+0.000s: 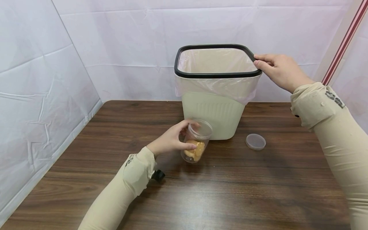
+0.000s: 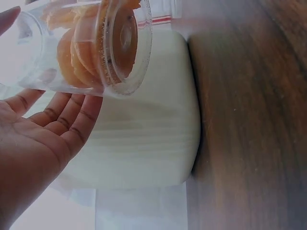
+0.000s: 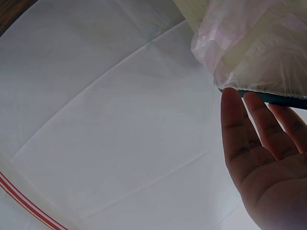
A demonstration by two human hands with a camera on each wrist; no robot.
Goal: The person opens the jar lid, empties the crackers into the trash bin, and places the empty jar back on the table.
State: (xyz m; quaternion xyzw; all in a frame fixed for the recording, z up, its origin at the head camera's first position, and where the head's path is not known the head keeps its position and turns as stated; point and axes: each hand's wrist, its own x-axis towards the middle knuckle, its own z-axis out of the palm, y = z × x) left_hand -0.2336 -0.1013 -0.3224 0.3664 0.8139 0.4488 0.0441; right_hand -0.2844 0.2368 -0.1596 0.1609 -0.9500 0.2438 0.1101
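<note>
My left hand (image 1: pixel 172 139) grips a clear plastic jar (image 1: pixel 201 131) from its left side, thumb and fingers round it. The jar leans to the right and has no lid on. Inside, at the bottom, lie several round orange-yellow biscuits (image 2: pixel 81 57). Close behind the jar stands a pale green trash bin (image 1: pixel 214 108) with a black rim (image 1: pixel 218 75) and a thin pinkish liner bag (image 1: pixel 218 88) folded over its edge. At the bin's right rear corner my right hand (image 1: pixel 280 70) touches the rim with its fingertips, fingers mostly straight in the right wrist view.
A round clear lid (image 1: pixel 255 141) lies on the brown wooden table (image 1: pixel 230 191), to the right of the bin. Pale cloth walls (image 1: pixel 129 48) rise behind the table and at both sides. A black strap piece (image 1: pixel 158 175) shows under the left wrist.
</note>
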